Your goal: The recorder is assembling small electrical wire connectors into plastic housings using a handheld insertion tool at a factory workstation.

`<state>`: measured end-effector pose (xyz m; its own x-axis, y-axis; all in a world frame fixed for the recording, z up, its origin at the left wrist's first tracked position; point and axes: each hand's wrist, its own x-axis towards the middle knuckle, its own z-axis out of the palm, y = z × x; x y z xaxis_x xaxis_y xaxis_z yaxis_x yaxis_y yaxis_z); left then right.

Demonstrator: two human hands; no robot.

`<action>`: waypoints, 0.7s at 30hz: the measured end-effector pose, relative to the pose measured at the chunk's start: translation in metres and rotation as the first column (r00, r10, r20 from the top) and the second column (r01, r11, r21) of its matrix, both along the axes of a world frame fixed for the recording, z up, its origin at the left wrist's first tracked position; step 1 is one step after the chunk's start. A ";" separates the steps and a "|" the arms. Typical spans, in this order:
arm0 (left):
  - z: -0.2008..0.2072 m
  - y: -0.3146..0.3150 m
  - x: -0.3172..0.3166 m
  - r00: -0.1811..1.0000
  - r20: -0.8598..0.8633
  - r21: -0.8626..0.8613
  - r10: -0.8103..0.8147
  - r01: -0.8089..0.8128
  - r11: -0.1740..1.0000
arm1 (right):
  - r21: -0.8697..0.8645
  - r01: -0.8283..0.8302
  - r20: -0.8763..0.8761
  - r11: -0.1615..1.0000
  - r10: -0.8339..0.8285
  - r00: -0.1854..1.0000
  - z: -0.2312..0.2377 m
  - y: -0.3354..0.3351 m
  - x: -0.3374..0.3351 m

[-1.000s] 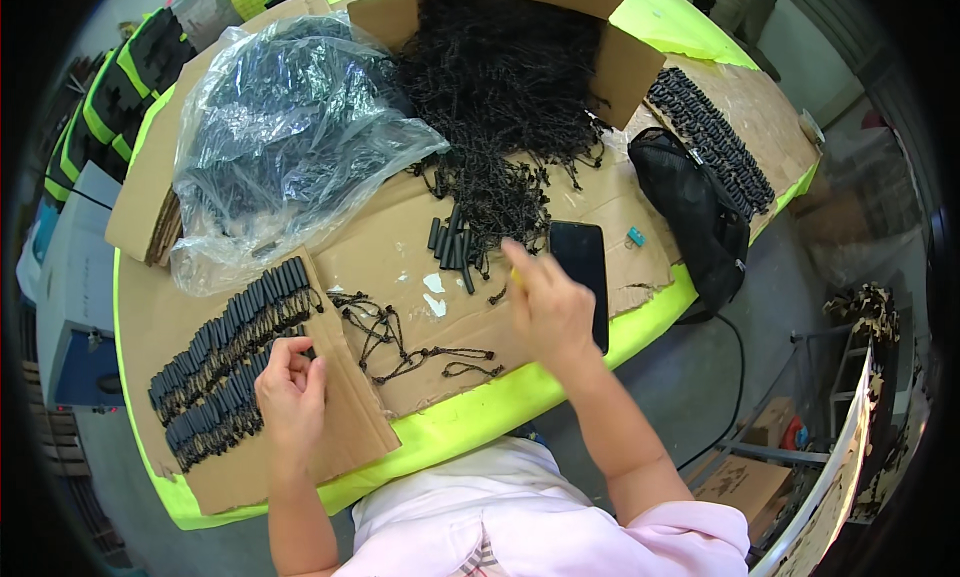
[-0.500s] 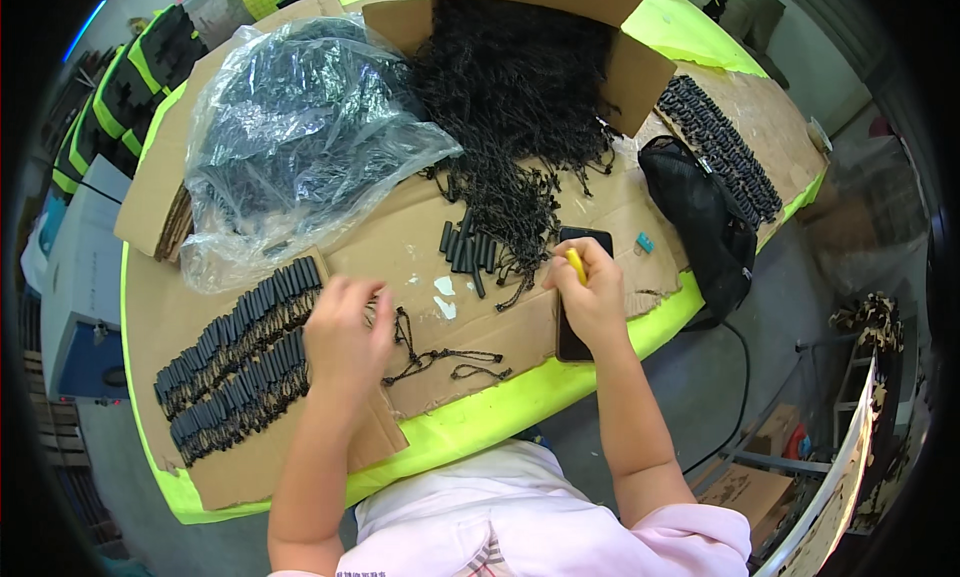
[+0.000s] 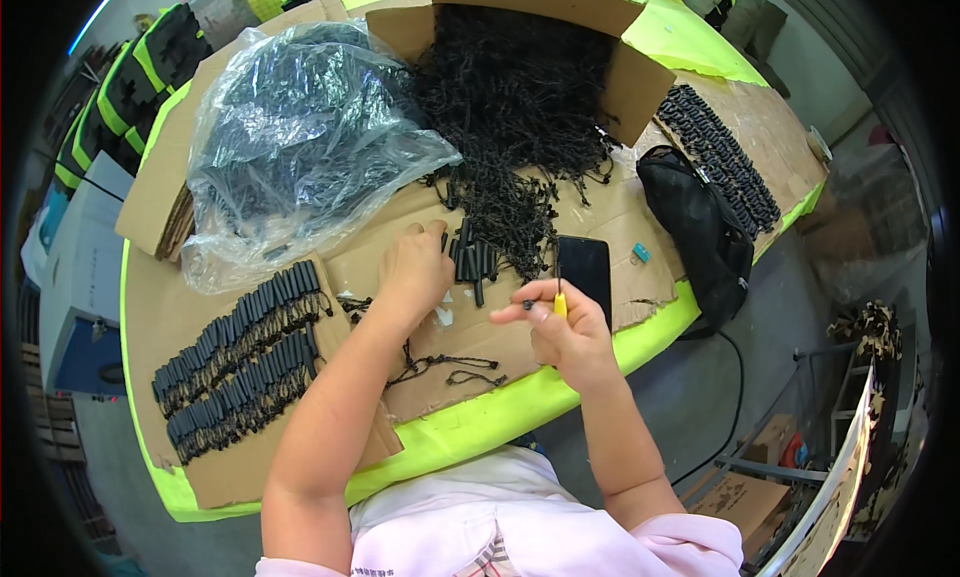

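My left hand reaches to the left edge of a small pile of short black tubes. Its fingertips close around the outermost tube, partly covering it. In my right hand is a yellow-handled tool with a thin metal shaft pointing up. A small black bit, perhaps a cord knot, shows at that hand's index finger. Thin black cords lie on the cardboard below the hands. To the left, two rows of black tubes with cord loops rest on a cardboard sheet.
A cardboard box spills tangled black cords. Beside it sits a clear plastic bag of dark contents. A phone, teal piece, black pouch and rows of black pieces lie right.
My left hand has moved right and away from me, from beside the tube rows to the loose tubes. My right hand has come slightly nearer and left, with the tool now pointing up.
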<state>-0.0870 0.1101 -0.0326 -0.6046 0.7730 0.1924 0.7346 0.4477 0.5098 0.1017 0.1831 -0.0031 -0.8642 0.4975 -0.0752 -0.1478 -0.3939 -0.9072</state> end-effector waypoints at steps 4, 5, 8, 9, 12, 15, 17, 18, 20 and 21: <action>0.026 -0.020 0.016 0.892 0.451 0.038 -0.012 -0.006 0.999 | 0.597 0.055 0.127 0.800 -0.162 0.979 0.001 -0.014 -0.003; 0.032 -0.028 0.023 0.892 0.452 0.035 -0.009 -0.008 0.999 | 0.594 0.053 0.129 0.802 -0.160 0.979 0.000 -0.019 -0.003; 0.046 -0.058 0.049 0.362 0.897 0.350 -0.253 -0.234 0.907 | 0.603 0.078 0.046 0.794 -0.132 0.990 0.000 -0.043 0.001; 0.048 -0.067 0.058 0.242 0.917 0.386 -0.317 -0.337 0.859 | 0.601 0.070 0.047 0.796 -0.123 0.991 -0.001 -0.048 0.002; 0.050 -0.086 0.072 0.071 0.908 0.397 -0.414 -0.468 0.790 | 0.698 0.078 -0.039 0.712 -0.070 0.997 -0.001 -0.061 0.000; 0.048 -0.097 0.076 0.006 0.887 0.403 -0.462 -0.499 0.767 | 0.581 -0.017 0.008 0.814 0.015 1.000 0.004 -0.066 0.001; 0.047 -0.102 0.076 0.021 0.877 0.429 -0.481 -0.485 0.762 | 0.538 -0.049 0.038 0.842 0.033 0.999 0.007 -0.068 0.002; 0.047 -0.103 0.077 0.022 0.875 0.431 -0.483 -0.488 0.759 | 0.490 -0.073 0.067 0.869 0.046 0.997 0.009 -0.069 0.002; 0.048 -0.106 0.079 0.033 0.876 0.431 -0.481 -0.501 0.751 | 0.478 -0.081 0.079 0.875 0.049 0.996 0.012 -0.071 0.001; 0.047 -0.106 0.080 0.032 0.875 0.432 -0.483 -0.501 0.750 | 0.464 -0.085 0.091 0.882 0.048 0.995 0.012 -0.072 0.001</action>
<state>-0.0074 0.0038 0.0144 -0.5734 0.7842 -0.2373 -0.6417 -0.2498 0.7251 0.1028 0.1112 0.0094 -0.8974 0.4327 0.0860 -0.0609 0.0714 -0.9956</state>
